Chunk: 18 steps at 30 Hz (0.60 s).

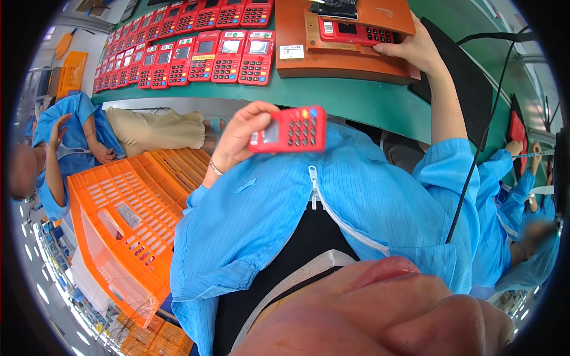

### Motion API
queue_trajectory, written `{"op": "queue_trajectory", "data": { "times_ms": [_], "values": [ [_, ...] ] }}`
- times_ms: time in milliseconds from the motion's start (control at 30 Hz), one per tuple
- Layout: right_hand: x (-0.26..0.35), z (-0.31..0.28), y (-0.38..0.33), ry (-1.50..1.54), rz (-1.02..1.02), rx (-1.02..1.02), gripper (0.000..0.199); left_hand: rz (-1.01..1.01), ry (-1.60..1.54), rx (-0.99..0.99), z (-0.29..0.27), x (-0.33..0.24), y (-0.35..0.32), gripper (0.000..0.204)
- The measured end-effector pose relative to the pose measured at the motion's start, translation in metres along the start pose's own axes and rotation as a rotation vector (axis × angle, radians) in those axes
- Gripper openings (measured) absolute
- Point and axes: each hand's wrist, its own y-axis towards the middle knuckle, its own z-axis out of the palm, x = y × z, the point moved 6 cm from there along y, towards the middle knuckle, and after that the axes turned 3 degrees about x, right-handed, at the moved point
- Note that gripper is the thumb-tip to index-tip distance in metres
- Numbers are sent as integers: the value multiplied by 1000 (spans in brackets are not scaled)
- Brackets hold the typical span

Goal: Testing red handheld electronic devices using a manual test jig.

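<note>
My left hand (244, 132) is closed around one end of a red handheld card payment terminal (297, 132), held above my lap with its keypad and small screen showing. A second red card terminal (350, 31) lies in the slot of a brown block-shaped fixture (344, 66) on the bench. My right hand (412, 48) reaches to the right end of that slot and grips the terminal there. Its thumb lies by the keypad end, while the other fingers are partly hidden by the fixture's upper part.
Rows of red card terminals (199, 59) stand on the green bench (237, 92) at the left. Orange crates (127, 202) are stacked at my left. A black cable (491, 113) hangs at the right. People in blue smocks sit on both sides.
</note>
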Motion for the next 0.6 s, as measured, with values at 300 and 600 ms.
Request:
{"op": "queue_trajectory", "data": {
  "times_ms": [300, 600],
  "values": [
    [-1, -46, -60, -119, -57, -22, 59, -259, 373, 199, 22, 14, 6, 56],
    [-161, -154, -248, -157, 352, -807, 44, -318, 464, 410, 50, 15, 15, 77]
  ]
}}
